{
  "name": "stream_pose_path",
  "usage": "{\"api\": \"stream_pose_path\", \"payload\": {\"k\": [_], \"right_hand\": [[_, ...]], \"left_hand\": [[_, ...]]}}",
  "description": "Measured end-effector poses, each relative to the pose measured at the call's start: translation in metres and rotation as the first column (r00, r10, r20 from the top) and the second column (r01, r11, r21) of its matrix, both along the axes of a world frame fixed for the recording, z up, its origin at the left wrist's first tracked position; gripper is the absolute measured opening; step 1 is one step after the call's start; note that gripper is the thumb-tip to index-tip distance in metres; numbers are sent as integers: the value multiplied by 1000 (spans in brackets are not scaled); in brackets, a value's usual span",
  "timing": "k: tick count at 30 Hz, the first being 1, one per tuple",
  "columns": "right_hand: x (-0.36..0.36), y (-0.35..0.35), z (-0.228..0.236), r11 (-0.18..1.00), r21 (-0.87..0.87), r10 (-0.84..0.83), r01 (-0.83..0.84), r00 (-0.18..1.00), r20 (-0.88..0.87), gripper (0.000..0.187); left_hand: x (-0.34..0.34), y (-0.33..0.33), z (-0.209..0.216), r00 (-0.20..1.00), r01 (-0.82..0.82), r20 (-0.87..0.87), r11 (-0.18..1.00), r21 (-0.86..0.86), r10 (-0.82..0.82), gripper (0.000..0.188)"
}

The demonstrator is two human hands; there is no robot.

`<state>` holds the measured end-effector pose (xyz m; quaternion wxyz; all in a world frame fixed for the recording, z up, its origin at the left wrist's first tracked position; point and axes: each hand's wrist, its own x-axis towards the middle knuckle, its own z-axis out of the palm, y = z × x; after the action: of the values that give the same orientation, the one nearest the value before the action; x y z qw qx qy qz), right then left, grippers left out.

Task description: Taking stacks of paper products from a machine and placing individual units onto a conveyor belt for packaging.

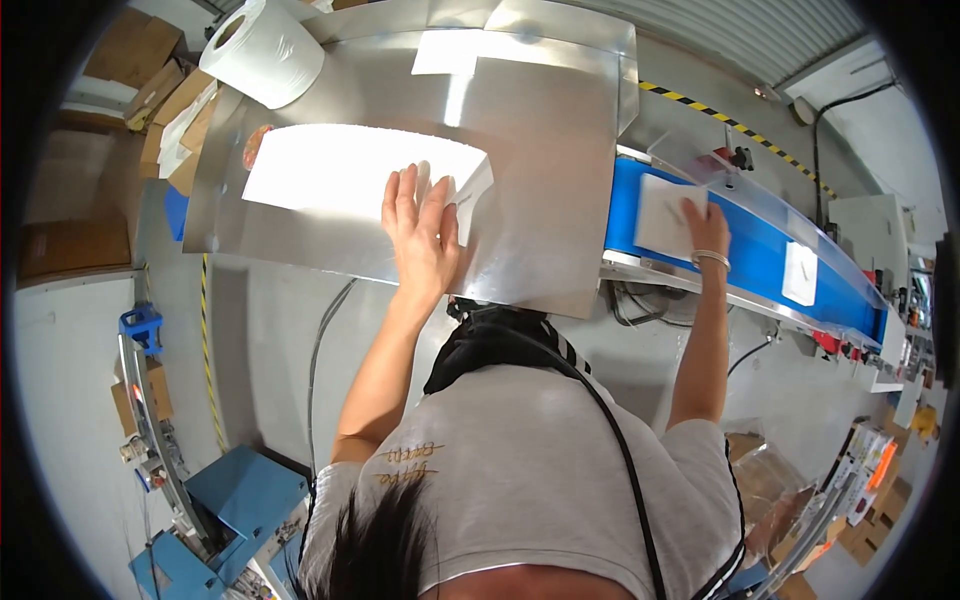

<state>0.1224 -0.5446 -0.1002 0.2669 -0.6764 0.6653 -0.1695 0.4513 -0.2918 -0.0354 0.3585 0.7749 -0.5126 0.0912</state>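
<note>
Two hands are spread flat, grasping nothing. Left hand (420, 235) is pressed on a white sheet stack (350, 170) on the steel table (540, 150); at three o'clock, right hand (708, 230) is laid on a white packet (668, 215) on the blue conveyor (760, 250).

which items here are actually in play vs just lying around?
In play:
- left hand flat on the white sheet stack
- right hand on a white pack
- blue conveyor belt carrying a second white pack
- steel table

Lying about:
- paper roll
- cardboard boxes
- blue machine
</note>
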Motion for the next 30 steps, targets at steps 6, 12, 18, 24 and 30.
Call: {"api": "stream_pose_path", "payload": {"k": [6, 12, 18, 24, 30], "right_hand": [[55, 18, 12, 759, -493, 432, -425, 895, -107, 64], [201, 75, 28, 580, -282, 803, -764, 476, 359, 60], [161, 69, 17, 783, 141, 269, -606, 533, 802, 30], [19, 2, -15, 999, -32, -40, 42, 997, 72, 47], [49, 18, 16, 890, -373, 228, -262, 964, -134, 61]], "left_hand": [[0, 2, -2, 998, 33, 60, 999, 3, -33, 33], [-1, 3, 6, 992, 106, 63, 994, 25, -107, 28], [10, 6, -1, 999, 1, 44, 1000, 29, -2, 36], [14, 7, -1, 997, -1, 71, 999, 51, -2, 37], [11, 3, -4, 997, 21, 72, 1000, 4, -22, 36]]}}
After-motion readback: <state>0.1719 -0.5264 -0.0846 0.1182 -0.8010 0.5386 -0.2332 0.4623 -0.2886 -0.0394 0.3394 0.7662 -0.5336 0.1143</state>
